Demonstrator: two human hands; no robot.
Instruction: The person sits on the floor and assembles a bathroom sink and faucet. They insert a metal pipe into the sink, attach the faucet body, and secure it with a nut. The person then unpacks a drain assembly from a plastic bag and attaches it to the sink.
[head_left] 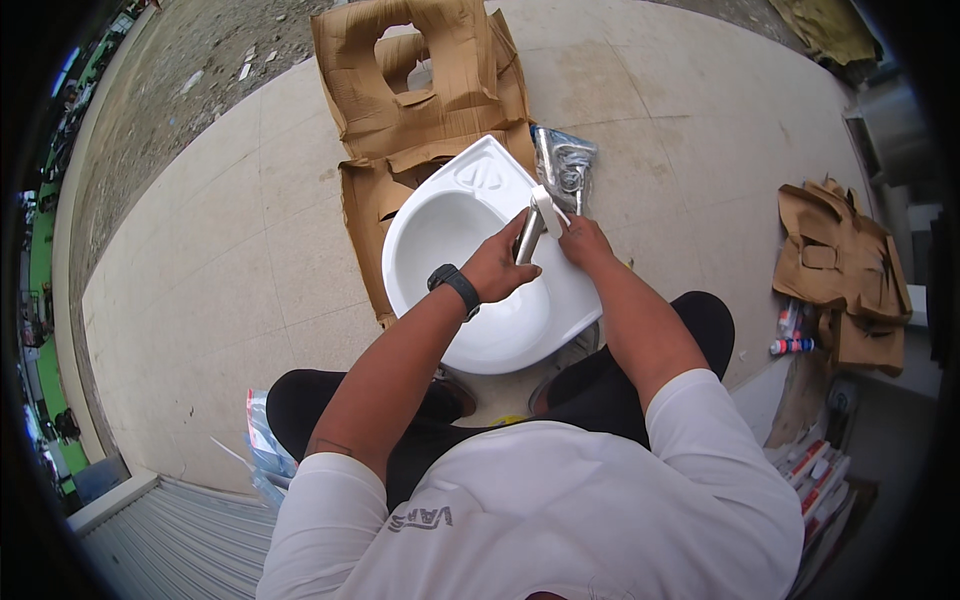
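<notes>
A white washbasin (461, 230) with a corner-shaped back rests between my legs, its bowl facing up. Over its right side, my left hand (497, 264), with a dark watch at the wrist, is closed around a short shiny metal tube (529, 238). A white band (546, 208) sits at the tube's upper end, and a thin white strip runs from it toward my right hand (584, 241). The right fingers are pinched together beside that band; the strip's end is hidden in them. Just beyond lies a clear plastic bag (566, 165) of chrome fittings.
Opened brown cardboard (420, 110) with a cut-out lies beyond and under the basin. More cardboard (838, 250) sits at the right, near small tubes (792, 346) and long boxes (815, 480). A blue-and-white plastic package (268, 450) lies by my left knee. Ribbed metal (190, 535) borders the tiles.
</notes>
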